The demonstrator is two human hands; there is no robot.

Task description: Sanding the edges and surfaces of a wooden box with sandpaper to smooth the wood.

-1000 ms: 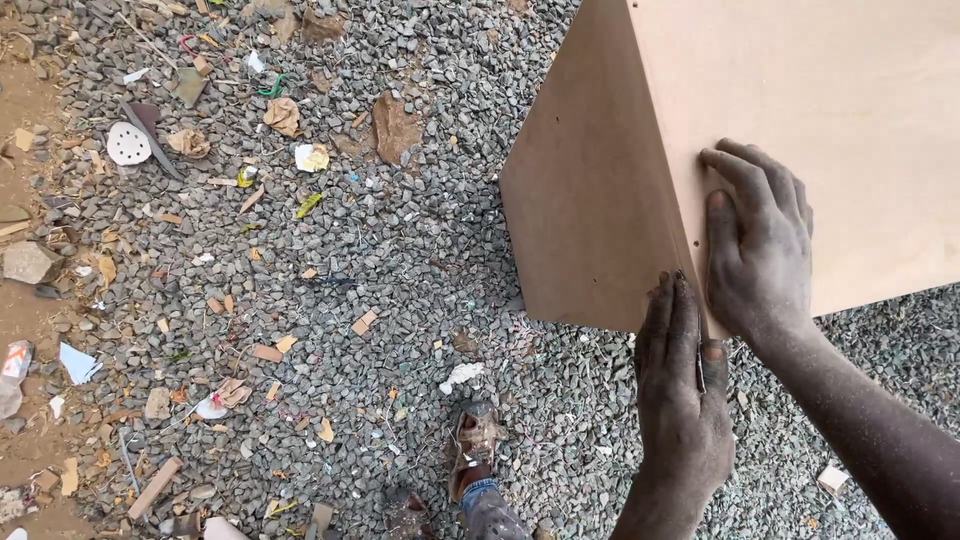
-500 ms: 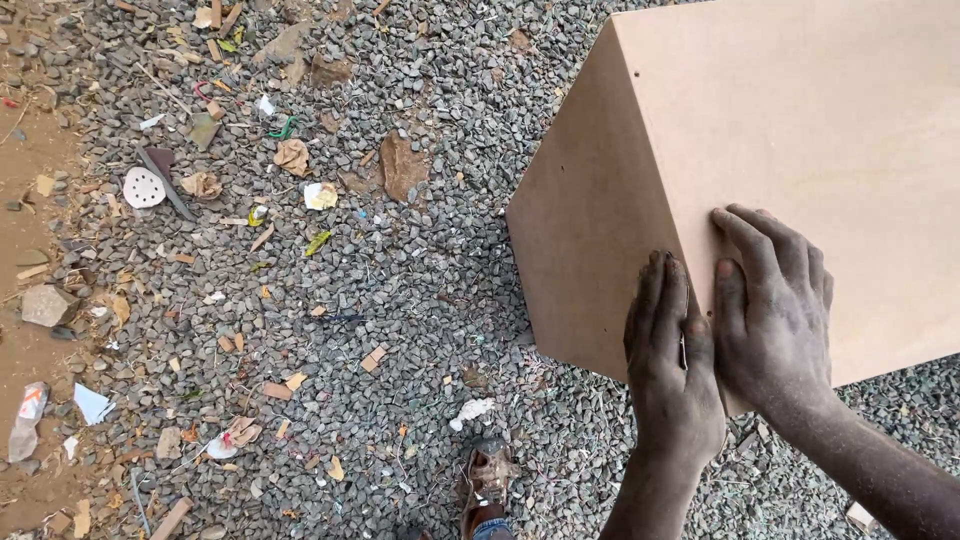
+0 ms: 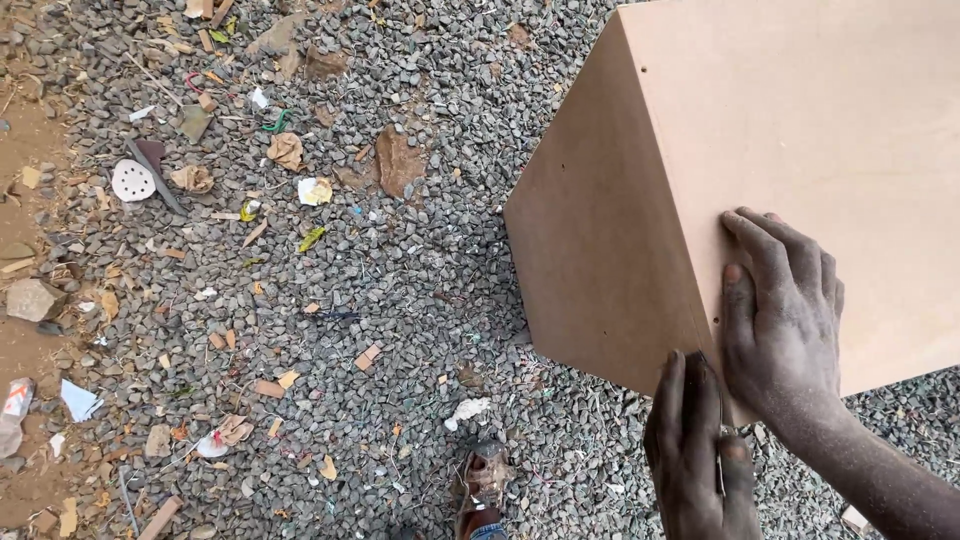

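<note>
One large tan fibreboard box (image 3: 790,150) stood on the gravel ground (image 3: 400,300), interior not visible. Right hand (image 3: 785,310) lay flat on its top face, fingers (image 3: 760,240) spread and released. Left hand (image 3: 700,460) pressed against the near corner edge, fingers straight, grasping nothing. Sanding disc (image 3: 132,180) lay well apart.

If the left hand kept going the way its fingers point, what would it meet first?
The left hand points up at the box's near corner edge; its fingertips seem already against it, though depth is unclear.
</note>
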